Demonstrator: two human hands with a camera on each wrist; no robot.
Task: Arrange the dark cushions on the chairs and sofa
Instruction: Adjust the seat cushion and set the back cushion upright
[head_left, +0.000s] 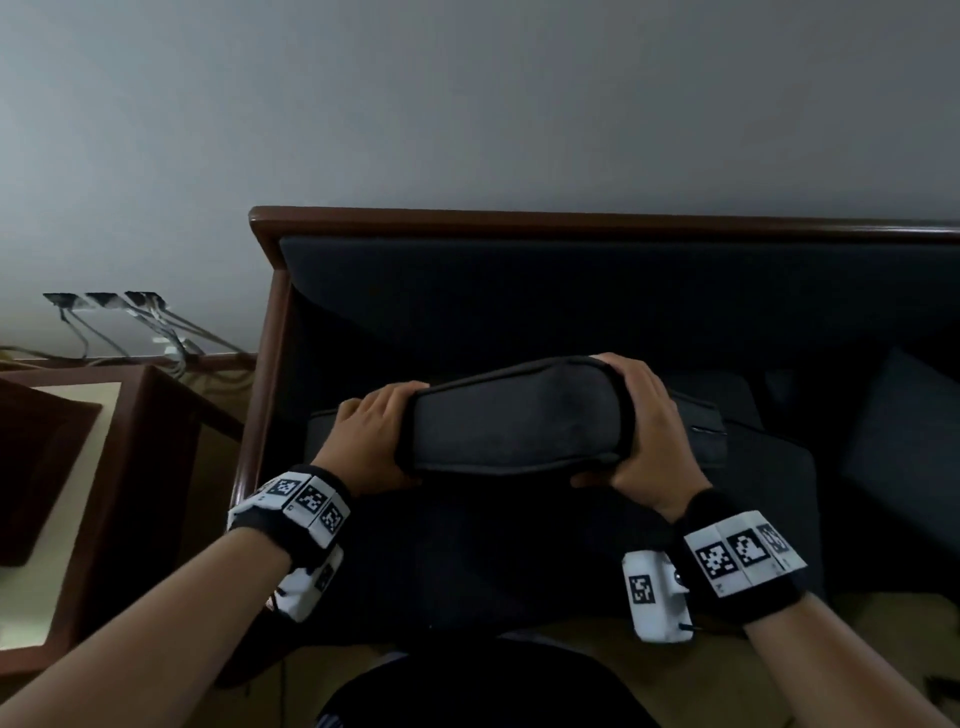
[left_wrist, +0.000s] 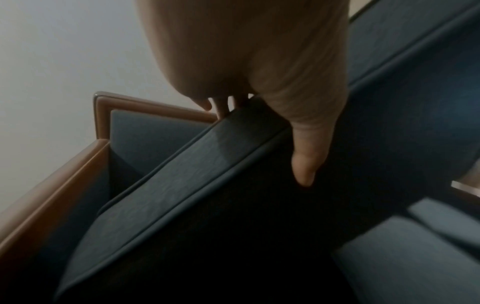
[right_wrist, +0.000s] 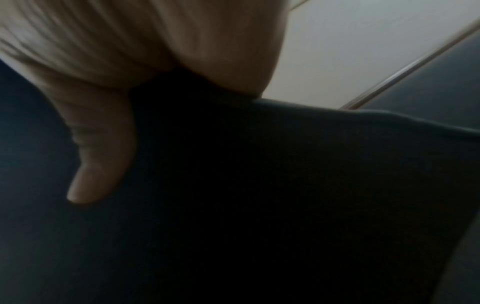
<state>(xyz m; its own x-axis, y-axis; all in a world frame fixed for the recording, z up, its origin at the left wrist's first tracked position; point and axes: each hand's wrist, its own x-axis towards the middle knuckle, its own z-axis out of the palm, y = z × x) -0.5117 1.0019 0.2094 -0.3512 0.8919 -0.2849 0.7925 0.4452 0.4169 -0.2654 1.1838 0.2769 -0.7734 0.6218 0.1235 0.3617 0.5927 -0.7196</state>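
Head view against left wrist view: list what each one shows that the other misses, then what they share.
Only the head view shows both hands at once, the right hand at the cushion's other end, plus the side table, the cables on the wall and the wrist bands.

Only the left wrist view shows the thumb lying flat on the cushion's dark face and the fingers wrapped over its far side.

Both show the left hand gripping the dark cushion above the wood-framed seat.
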